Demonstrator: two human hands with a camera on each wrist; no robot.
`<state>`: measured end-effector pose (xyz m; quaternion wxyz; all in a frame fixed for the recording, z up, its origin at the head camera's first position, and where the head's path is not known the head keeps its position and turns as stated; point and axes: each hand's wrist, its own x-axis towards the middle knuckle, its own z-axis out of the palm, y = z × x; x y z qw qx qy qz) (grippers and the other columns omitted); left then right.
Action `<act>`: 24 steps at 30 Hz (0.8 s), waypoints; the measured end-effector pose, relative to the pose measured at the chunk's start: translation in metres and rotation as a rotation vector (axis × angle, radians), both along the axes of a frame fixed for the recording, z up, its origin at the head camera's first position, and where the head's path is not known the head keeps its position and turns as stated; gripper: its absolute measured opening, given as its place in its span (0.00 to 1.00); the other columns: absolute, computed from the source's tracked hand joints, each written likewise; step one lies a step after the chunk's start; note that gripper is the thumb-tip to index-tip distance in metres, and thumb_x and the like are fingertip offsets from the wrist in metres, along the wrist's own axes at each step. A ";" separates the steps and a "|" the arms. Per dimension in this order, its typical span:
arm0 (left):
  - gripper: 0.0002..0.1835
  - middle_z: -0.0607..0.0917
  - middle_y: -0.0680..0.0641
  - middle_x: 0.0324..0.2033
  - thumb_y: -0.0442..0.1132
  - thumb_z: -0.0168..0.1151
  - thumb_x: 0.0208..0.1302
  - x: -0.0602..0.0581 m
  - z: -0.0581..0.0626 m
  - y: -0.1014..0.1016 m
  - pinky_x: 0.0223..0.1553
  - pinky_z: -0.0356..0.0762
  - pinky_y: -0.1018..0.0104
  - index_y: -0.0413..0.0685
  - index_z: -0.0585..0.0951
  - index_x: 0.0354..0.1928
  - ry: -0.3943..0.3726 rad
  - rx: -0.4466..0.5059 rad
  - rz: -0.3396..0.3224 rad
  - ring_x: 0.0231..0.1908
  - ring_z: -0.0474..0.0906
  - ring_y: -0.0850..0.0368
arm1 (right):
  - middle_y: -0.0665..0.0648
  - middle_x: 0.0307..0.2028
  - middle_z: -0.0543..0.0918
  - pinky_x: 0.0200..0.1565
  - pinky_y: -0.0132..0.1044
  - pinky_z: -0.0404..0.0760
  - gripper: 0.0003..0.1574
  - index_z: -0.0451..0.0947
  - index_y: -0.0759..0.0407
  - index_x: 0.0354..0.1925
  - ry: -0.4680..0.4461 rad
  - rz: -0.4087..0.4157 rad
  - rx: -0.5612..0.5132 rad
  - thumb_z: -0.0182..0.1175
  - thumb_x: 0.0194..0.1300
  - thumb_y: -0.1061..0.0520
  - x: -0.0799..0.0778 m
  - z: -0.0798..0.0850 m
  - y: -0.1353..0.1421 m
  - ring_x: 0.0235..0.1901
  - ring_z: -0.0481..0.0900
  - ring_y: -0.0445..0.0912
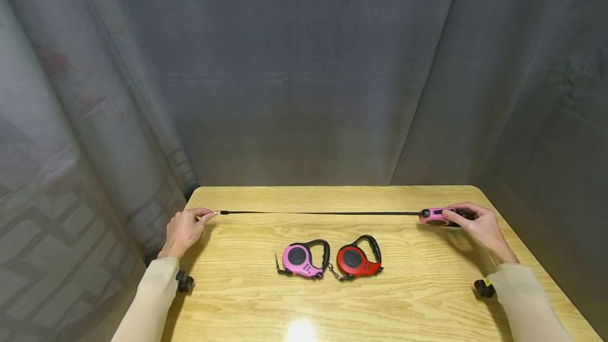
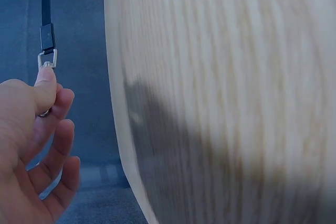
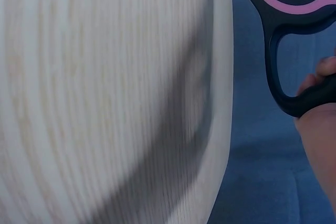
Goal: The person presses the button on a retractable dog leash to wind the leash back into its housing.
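A black leash strap (image 1: pixel 323 213) stretches taut across the far part of the table, between my two hands. My left hand (image 1: pixel 182 231) pinches the metal clip (image 2: pixel 47 59) at its left end between thumb and forefinger. On the right, my right hand (image 1: pixel 482 228) grips the black handle of a pink retractable leash (image 1: pixel 433 216), from which the strap comes out. The looped handle and part of the pink case show in the right wrist view; the hand there is partly cut off by the frame's edge.
Near the table's middle lie a second pink retractable leash (image 1: pixel 296 256) and a red retractable leash (image 1: pixel 351 258), side by side, each with its clip at the left. The wooden table (image 1: pixel 237 310) has rounded far corners. Grey curtains (image 1: pixel 304 94) hang behind and beside it.
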<state>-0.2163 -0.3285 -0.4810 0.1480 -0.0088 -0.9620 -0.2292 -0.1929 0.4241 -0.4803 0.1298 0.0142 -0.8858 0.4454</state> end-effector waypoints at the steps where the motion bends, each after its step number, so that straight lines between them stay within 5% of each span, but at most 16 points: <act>1: 0.17 0.86 0.51 0.19 0.53 0.66 0.76 0.000 0.000 0.001 0.23 0.62 0.61 0.50 0.93 0.50 0.008 -0.001 -0.002 0.17 0.64 0.57 | 0.26 0.37 0.84 0.39 0.24 0.75 0.21 0.86 0.62 0.54 0.003 0.004 -0.001 0.72 0.72 0.49 0.000 0.000 -0.001 0.38 0.78 0.29; 14: 0.17 0.92 0.49 0.30 0.58 0.72 0.70 0.002 0.005 0.009 0.26 0.69 0.61 0.54 0.95 0.43 0.006 0.015 0.013 0.23 0.76 0.59 | 0.26 0.35 0.84 0.37 0.24 0.75 0.19 0.88 0.63 0.50 0.044 0.016 0.006 0.74 0.69 0.51 -0.006 -0.003 -0.013 0.35 0.78 0.30; 24: 0.15 0.93 0.45 0.34 0.53 0.66 0.76 0.000 0.005 0.013 0.26 0.68 0.61 0.51 0.93 0.48 0.058 0.028 -0.045 0.22 0.75 0.60 | 0.27 0.37 0.84 0.38 0.23 0.78 0.20 0.87 0.63 0.52 0.052 0.029 -0.012 0.74 0.70 0.50 -0.008 -0.005 -0.020 0.36 0.80 0.30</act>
